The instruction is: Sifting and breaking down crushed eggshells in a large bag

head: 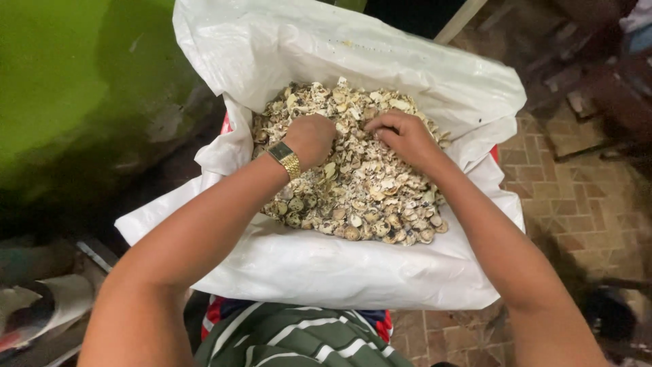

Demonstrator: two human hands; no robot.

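- Curled into a loose fist, the left hand (311,138) presses down into the heap of broken shells (353,183); whether it grips any pieces cannot be told.
- Bent fingers of the right hand (406,136) dig into the same heap near its top, the fingertips buried among the fragments, so its hold is unclear too.
- Both hands sit close together, just apart.
- On the left wrist sits a gold wristwatch (285,160).
- Pale, cream-and-brown shell pieces fill the open mouth of a white woven sack (326,272), its rim folded outward.
- Beside the sack rises a green wall (68,81); brick paving (577,204) lies on the other side.
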